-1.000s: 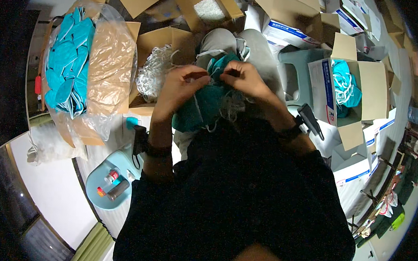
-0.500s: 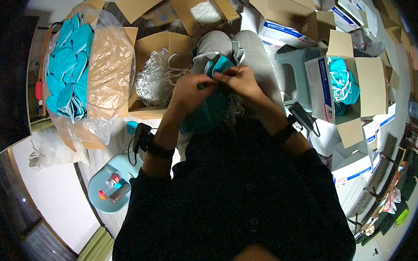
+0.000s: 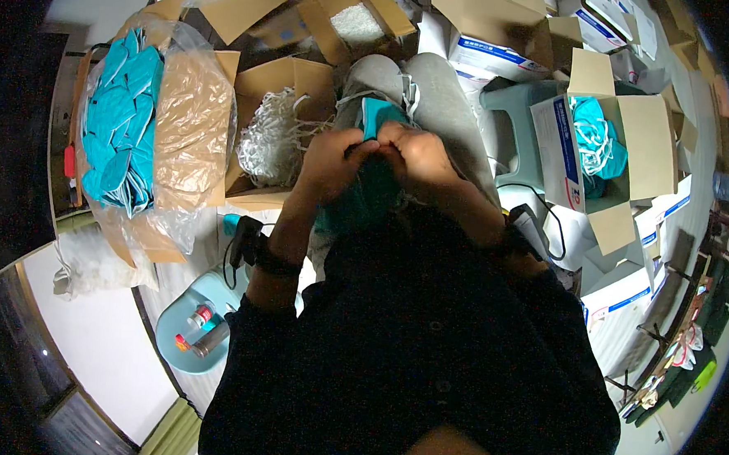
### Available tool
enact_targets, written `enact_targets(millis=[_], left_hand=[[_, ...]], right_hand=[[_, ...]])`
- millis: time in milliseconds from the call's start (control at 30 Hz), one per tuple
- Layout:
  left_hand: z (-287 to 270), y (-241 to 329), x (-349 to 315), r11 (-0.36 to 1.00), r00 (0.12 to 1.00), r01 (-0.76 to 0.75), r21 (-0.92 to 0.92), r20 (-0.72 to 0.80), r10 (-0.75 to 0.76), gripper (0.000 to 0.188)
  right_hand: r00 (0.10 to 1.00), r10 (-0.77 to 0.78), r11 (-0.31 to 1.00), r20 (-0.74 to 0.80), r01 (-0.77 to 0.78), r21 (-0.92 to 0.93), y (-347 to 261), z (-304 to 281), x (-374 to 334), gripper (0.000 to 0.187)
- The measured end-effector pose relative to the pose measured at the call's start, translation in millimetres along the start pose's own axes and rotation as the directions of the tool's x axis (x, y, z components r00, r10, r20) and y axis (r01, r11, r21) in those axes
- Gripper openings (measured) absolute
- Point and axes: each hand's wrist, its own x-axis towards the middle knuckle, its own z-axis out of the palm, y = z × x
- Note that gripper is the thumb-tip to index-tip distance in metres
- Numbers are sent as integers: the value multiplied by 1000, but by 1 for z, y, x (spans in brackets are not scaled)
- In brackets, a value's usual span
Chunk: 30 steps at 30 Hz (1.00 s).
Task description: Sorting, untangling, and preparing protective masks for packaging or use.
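Observation:
Over my lap, my left hand (image 3: 335,158) and my right hand (image 3: 420,154) meet with fingers closed on a teal face mask (image 3: 377,113). Its folded upper part sticks up beyond my fingertips, and white straps trail near it over my knees. Just what each fingertip pinches is hidden. More teal masks (image 3: 364,199) lie in my lap under my wrists, in shadow. Close to my left hand stands a cardboard box with a heap of white elastic straps (image 3: 268,140).
At left, a plastic-lined carton holds a pile of teal masks (image 3: 123,116). An open box at right contains strapped masks (image 3: 597,145). A pale blue stool (image 3: 178,354) carries bottles. Another stool (image 3: 514,120) stands beside my right knee; further cartons (image 3: 495,20) fill the far side.
My hands have drawn together at the mask, and my right hand has turned so its knuckles face up. The mask's upper part now stands further left and more upright.

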Motion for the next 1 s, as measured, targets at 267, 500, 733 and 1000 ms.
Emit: enact_targets(millis=[267, 500, 733, 1000], left_hand=[[-44, 57, -29, 919, 964, 161, -361, -144, -225, 20], [-29, 43, -18, 876, 920, -45, -480, -362, -151, 13], [-16, 58, -14, 877, 902, 19, -480, -370, -222, 4], [4, 60, -5, 859, 900, 17, -511, -367, -236, 26]], right_hand=[[954, 88, 993, -287, -105, -46, 32, -48, 2, 19], [895, 274, 913, -353, -127, 388, -44, -50, -6, 17], [951, 285, 661, -122, -102, 744, -40, -22, -9, 10], [955, 186, 798, -230, -10, 602, -16, -4, -10, 31]])
